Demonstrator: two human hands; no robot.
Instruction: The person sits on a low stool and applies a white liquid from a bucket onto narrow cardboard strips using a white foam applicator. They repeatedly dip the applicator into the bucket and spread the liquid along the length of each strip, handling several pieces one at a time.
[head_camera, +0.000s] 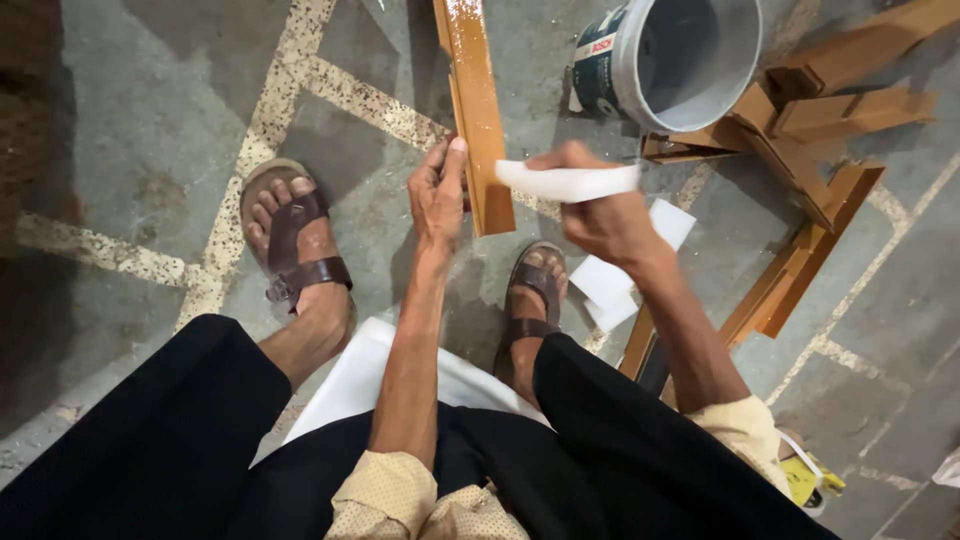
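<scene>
My left hand (438, 192) grips the near end of a long, glossy brown wooden strip (472, 100) that runs away from me over the floor. Just to its right, my right hand (600, 215) pinches a folded white sheet (565, 181), whose free end reaches toward the strip. I am seated, with black trousers and brown sandals on both feet below the hands.
A grey-white plastic bucket (680, 55) lies tilted at the top right. Several brown wooden pieces (810, 150) are piled on the right. White sheets (610, 285) lie on the grey stone floor by my right foot. A white seat (355, 385) shows between my legs.
</scene>
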